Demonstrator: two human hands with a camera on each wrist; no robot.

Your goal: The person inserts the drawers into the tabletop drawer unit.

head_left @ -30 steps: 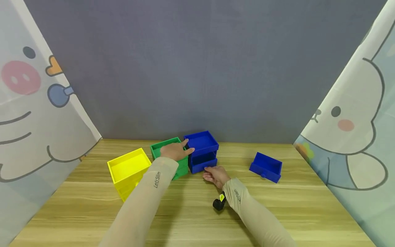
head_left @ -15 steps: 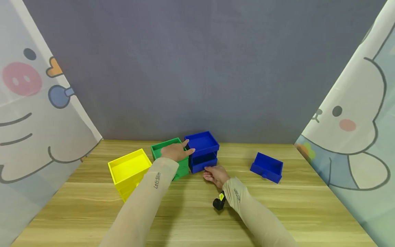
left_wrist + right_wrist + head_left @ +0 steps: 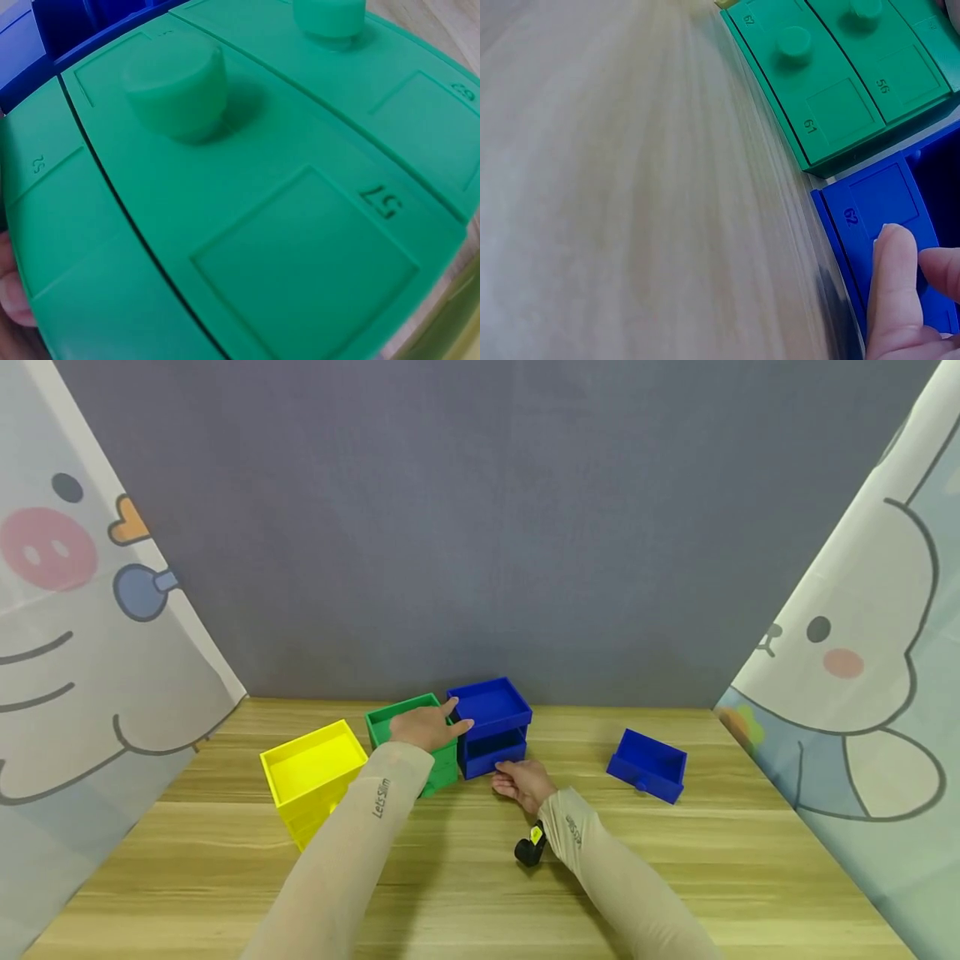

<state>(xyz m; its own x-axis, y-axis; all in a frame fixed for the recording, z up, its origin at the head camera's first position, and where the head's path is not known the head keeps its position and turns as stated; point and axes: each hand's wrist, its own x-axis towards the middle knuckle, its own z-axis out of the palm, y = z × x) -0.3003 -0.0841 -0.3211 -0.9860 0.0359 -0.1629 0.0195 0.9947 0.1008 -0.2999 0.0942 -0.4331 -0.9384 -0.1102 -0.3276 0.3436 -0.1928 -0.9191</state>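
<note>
My left hand (image 3: 423, 727) lies over the green drawer cabinet (image 3: 300, 262), its thumb and a finger stretched out to the blue cabinet's (image 3: 491, 703) left side. Its other fingers are mostly hidden. Below the blue cabinet's top tray is a vacant drawer slot, and under that a blue drawer (image 3: 881, 199) marked 62. My right hand (image 3: 527, 783) is at this drawer's front, with thumb and forefinger pinched around where its knob sits; the knob itself is covered. Green drawer fronts with round knobs face the left wrist camera.
A loose blue drawer (image 3: 648, 766) rests on the wooden table (image 3: 750, 877) to the right. The yellow cabinet (image 3: 315, 764) stands left of the green one, partly behind my left sleeve. A grey wall (image 3: 480, 527) closes off the back.
The lower blue drawer and my right hand have shifted very slightly inward, toward the cabinet. My left hand stays where it was.
</note>
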